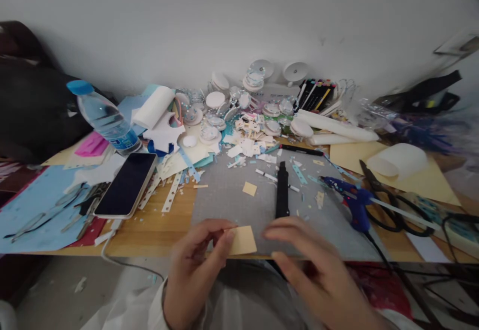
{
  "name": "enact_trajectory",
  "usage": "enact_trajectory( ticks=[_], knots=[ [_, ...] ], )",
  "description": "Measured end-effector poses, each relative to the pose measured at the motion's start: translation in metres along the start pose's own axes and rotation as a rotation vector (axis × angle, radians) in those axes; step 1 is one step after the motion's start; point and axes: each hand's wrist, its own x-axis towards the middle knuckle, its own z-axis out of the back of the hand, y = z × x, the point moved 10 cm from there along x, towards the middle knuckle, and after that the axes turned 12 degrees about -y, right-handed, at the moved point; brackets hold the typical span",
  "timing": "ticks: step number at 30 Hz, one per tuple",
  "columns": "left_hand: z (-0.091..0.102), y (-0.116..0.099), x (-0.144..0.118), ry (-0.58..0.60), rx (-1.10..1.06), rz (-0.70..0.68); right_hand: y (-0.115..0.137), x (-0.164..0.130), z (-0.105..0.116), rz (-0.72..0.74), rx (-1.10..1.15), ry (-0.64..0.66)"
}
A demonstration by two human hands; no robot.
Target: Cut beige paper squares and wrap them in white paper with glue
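Note:
Between the thumb and forefinger of my left hand [204, 265] is a small square of pale yellow paper [244, 241], held over the table's front edge. My right hand [312, 270] is just right of that paper, slightly blurred, thumb and fingers apart with nothing between them. A black hole punch or cutter-like tool [282, 190] lies on the grey mat [224, 205] just beyond my right fingers. Another small yellow paper square [249, 188] rests flat on the mat, left of the black tool.
At right are a blue glue gun [352, 198] and large black scissors [385, 200]. To the left lie a phone [127, 185] with its cable and a water bottle [108, 118]. Paper scraps [247, 145], round white pieces and markers [316, 93] crowd the back along the wall.

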Motion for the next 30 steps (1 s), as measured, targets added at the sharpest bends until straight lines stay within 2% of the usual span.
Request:
enact_trajectory(
  ticks=[3, 5, 11, 15, 21, 23, 25, 28, 30],
  knots=[
    [-0.008, -0.004, -0.003, 0.065, 0.065, -0.064, -0.003, -0.002, -0.034, -0.151, 0.257, 0.131],
    [-0.011, -0.003, -0.004, 0.097, 0.101, -0.083, -0.010, 0.000, -0.042, -0.210, 0.338, 0.149],
    [-0.024, 0.007, -0.004, 0.221, 0.136, -0.030, -0.027, -0.001, -0.045, -0.355, 0.426, 0.229],
    [-0.031, 0.009, -0.004, 0.289, 0.150, -0.018, -0.030, -0.004, -0.050, -0.383, 0.525, 0.305],
    [-0.032, 0.017, -0.004, 0.335, 0.153, 0.031, -0.040, 0.003, -0.043, -0.375, 0.567, 0.254],
    [-0.028, 0.020, -0.003, 0.316, 0.148, 0.042, -0.047, 0.007, -0.032, -0.368, 0.510, 0.187],
    [-0.024, 0.023, 0.000, 0.279, 0.145, 0.051, -0.057, 0.008, -0.017, -0.353, 0.349, 0.111],
    [-0.019, 0.031, 0.003, 0.232, 0.127, 0.083, -0.071, 0.001, 0.008, -0.264, -0.040, 0.028],
    [-0.017, 0.036, 0.007, 0.211, 0.106, 0.084, -0.078, -0.011, 0.020, -0.169, -0.286, 0.038]
  ],
)
